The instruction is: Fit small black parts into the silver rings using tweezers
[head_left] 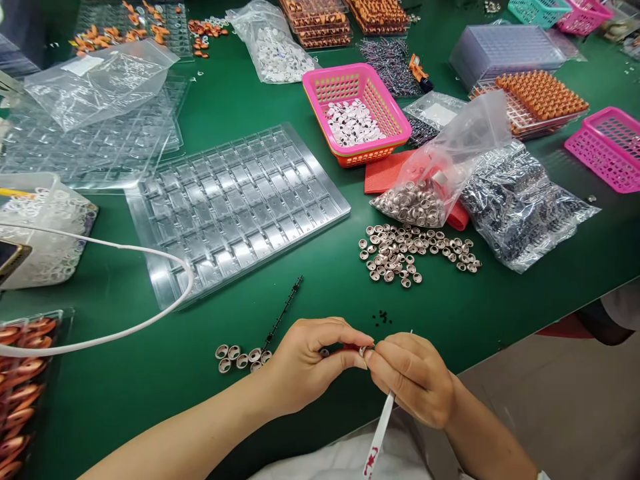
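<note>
My left hand pinches a small silvery metal cap with a round opening between thumb and fingertips. My right hand is closed around a slim white-handled tool with red marks; its kind is hard to make out. The fingertips of my right hand meet the cap. Another cap lies partly hidden behind my left hand. Left of that hand sit several metal caps beside a black plastic strip with short side stubs. Tiny black pieces lie just beyond my hands.
A pile of metal caps lies ahead, by a plastic bag of more caps. A clear moulded tray stands left of centre. A pink basket holds white pieces. A white cable loops in from the left.
</note>
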Motion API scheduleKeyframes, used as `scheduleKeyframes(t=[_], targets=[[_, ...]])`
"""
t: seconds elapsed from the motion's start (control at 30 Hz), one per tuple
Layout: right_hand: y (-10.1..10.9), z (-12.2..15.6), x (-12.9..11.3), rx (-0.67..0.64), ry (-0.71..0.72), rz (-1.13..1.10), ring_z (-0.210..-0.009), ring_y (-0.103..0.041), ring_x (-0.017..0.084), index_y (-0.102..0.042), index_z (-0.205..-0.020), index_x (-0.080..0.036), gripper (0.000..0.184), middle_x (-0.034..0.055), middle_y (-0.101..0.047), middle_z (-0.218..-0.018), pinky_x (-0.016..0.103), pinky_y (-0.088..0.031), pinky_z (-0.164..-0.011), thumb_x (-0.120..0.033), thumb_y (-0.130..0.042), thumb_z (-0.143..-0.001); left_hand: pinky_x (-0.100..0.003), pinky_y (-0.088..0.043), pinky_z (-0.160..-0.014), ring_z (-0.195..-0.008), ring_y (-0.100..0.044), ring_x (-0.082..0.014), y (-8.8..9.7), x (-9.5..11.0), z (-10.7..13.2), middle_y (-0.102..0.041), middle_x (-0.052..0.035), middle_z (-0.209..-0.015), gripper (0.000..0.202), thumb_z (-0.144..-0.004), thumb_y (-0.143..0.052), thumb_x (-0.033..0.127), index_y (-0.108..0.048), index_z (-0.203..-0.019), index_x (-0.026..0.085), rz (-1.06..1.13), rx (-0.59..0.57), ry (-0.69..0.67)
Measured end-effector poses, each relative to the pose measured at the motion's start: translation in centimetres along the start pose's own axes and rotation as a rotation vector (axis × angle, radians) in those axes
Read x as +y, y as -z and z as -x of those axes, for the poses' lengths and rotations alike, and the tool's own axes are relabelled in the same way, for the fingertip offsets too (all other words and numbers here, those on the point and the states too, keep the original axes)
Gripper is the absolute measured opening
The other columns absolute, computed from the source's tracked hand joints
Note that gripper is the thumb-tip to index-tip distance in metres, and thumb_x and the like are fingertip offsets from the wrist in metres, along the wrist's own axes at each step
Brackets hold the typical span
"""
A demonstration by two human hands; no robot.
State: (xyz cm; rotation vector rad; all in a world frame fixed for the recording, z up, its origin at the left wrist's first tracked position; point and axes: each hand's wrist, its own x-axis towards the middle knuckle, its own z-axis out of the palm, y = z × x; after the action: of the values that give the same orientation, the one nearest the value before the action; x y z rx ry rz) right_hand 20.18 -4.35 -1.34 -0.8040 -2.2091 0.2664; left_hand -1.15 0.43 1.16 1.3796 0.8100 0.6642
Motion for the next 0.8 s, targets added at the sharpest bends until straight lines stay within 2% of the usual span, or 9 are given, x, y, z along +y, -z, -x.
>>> scheduleKeyframes(t=[0.33,0.43,0.53,0.6,0.67,0.8], targets=[[-0.4,-0.2,0.4,-0.067,-0.068,-0.048,-0.066,-0.058,0.014,-0.059,-0.120,-0.014,0.030,0.0063,-0.066,-0.085,0.029,-0.051,-0.058,-0.007,-0.053,-0.092,-0.025,-0.054,-0.074,-0.077,-0.069,-0.0168,0.1,0.6,-0.2,-0.076,-0.0052,-0.087,0.014,-0.087,-0.071,0.022,-0.077,-0.098,0.016,-0.083,-0.020,0.070],[-0.6,-0.7,0.6,-0.030,-0.089,-0.062,-0.066,-0.058,0.014,-0.059,-0.115,-0.013,0.027,0.0051,-0.064,-0.081,0.028,-0.051,-0.059,-0.004,-0.053,-0.091,-0.026,-0.054,-0.077,-0.080,-0.068,-0.0166,0.4,1.2,-0.3,-0.075,-0.0056,-0.091,0.016,-0.089,-0.068,0.022,-0.076,-0.102,0.016,-0.168,-0.023,0.062],[-0.4,-1.0,0.5,0.142,-0.157,-0.006,-0.075,-0.063,0.015,-0.060,-0.109,-0.016,0.027,0.0045,-0.064,-0.084,0.026,-0.054,-0.064,-0.003,-0.065,-0.085,-0.026,-0.055,-0.077,-0.084,-0.068,-0.0176,1.1,1.9,0.0,-0.073,-0.0068,-0.097,0.017,-0.091,-0.064,0.020,-0.073,-0.105,0.017,-0.336,-0.047,0.076],[0.2,-1.0,0.3,0.283,-0.259,-0.004,-0.077,-0.063,0.015,-0.060,-0.106,-0.017,0.030,0.0044,-0.063,-0.087,0.025,-0.055,-0.064,-0.006,-0.072,-0.081,-0.028,-0.055,-0.081,-0.093,-0.067,-0.0199,1.6,2.2,0.3,-0.071,-0.0073,-0.103,0.019,-0.092,-0.060,0.017,-0.072,-0.107,0.019,-0.508,-0.095,0.072],[0.9,-0.9,0.1,0.417,-0.405,-0.086,-0.070,-0.059,0.013,-0.061,-0.103,-0.019,0.025,0.0033,-0.061,-0.088,0.024,-0.052,-0.058,-0.009,-0.072,-0.082,-0.032,-0.054,-0.087,-0.101,-0.065,-0.0226,2.0,2.2,0.6,-0.069,-0.0084,-0.111,0.023,-0.092,-0.056,0.014,-0.071,-0.109,0.020,-0.689,-0.142,0.056],[2.1,-0.2,-0.1,0.634,-0.635,-0.252,-0.065,-0.055,0.011,-0.065,-0.093,-0.020,0.006,0.0031,-0.058,-0.089,0.023,-0.043,-0.049,-0.016,-0.065,-0.088,-0.036,-0.055,-0.086,-0.103,-0.063,-0.0259,2.3,2.3,1.3,-0.066,-0.0110,-0.111,0.029,-0.090,-0.051,0.009,-0.071,-0.108,0.018,-0.942,-0.178,0.042]])
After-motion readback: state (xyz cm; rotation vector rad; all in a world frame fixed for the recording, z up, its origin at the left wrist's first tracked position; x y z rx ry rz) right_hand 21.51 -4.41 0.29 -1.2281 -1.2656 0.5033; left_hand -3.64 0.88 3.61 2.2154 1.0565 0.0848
